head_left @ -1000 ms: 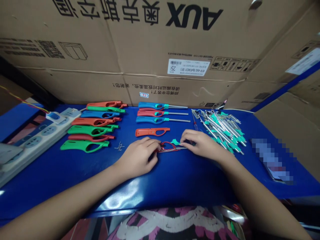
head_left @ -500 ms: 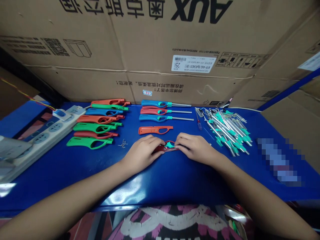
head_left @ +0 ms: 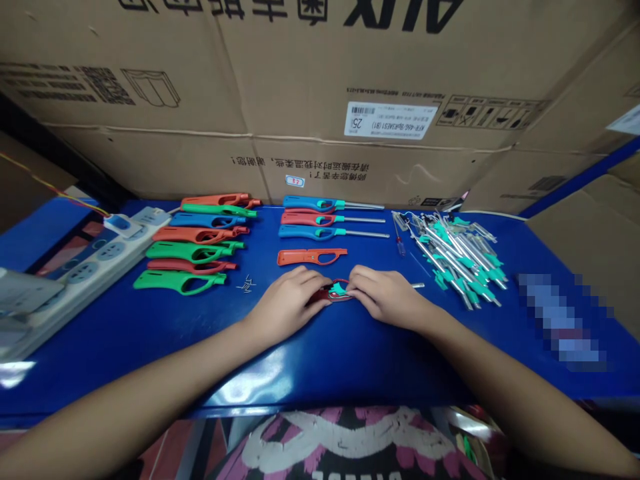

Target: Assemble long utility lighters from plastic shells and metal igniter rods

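Between my hands lies a red lighter shell (head_left: 342, 299) with its ring-shaped trigger opening toward the right. A teal trigger piece (head_left: 338, 289) sits in it, and the tip of a thin metal tube (head_left: 418, 285) shows beyond my right hand. My left hand (head_left: 290, 299) is closed on the shell's handle end, thumb below and fingers above. My right hand (head_left: 384, 293) pinches the front end at the teal part; its fingertips partly hide what they grip. Just behind my hands rests an orange lighter half-shell (head_left: 305, 257), its inner side up.
Orange, green, blue and red lighter shells (head_left: 180, 283) line the left. Three lighters with metal tubes (head_left: 313, 232) lie at the back. Small screws (head_left: 246, 285), a screwdriver (head_left: 400, 247), a heap of tube-and-trigger parts (head_left: 457, 260) and a power strip (head_left: 83, 273) surround the work area. Cardboard (head_left: 280, 87) stands behind.
My right hand has shifted very slightly left at the red shell, and more of the metal tube's tip shows past it. My left hand keeps its hold. The view has tilted a little.
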The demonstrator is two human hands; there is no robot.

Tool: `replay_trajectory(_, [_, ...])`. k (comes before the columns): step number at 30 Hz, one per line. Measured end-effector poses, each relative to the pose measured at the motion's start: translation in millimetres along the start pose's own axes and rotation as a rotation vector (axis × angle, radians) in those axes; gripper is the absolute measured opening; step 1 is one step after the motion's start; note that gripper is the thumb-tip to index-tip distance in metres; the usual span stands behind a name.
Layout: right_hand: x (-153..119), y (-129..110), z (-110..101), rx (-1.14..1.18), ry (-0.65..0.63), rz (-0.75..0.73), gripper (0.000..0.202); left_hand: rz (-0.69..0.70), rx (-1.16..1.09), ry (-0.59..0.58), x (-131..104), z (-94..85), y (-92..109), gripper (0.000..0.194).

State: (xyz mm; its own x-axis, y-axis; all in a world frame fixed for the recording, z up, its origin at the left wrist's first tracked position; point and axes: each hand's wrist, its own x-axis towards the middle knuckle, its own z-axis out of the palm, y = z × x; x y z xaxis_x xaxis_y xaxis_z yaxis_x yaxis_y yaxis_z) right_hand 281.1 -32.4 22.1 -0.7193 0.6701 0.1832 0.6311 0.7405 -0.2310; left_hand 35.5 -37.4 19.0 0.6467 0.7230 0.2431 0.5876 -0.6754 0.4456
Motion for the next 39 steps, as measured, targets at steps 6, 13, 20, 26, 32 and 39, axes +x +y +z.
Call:
replay_trajectory(6, [1.1, -2.0, 0.8, -0.009, -0.015, -0.035, 0.021, -0.010, -0.007, -0.003, 0.6, 0.2, 0.4, 0.022])
replay_trajectory(13, [0.2, -6.0, -3.2, -0.075, -0.072, -0.086, 0.020, -0.009, 0.022, -0.017, 0.8, -0.2, 2.0, 0.026])
replay_trajectory(20, [-3.2, 2.6, -11.7, -0.005, 0.086, -0.017, 0.030, 0.044, 0.073, -0.034, 0.4, -3.4, 1.1, 0.037])
replay_trajectory(26, [-10.8, 29.4, -31.0, -0.238, 0.260, 0.252, 0.033, 0.125, 0.208, -0.126, 0.0, -8.0, 3.3, 0.043])
replay_trajectory(32, [-31.2, 74.8, -45.3, -0.365, 0.403, 0.630, 0.027, 0.143, 0.270, -0.141, -0.9, -9.0, 2.3, 0.039])
replay_trajectory(39, [-44.9, 103.4, -45.3, -0.382, 0.385, 0.787, 0.026, 0.090, 0.224, -0.139, -1.4, -15.0, 4.8, 0.032])
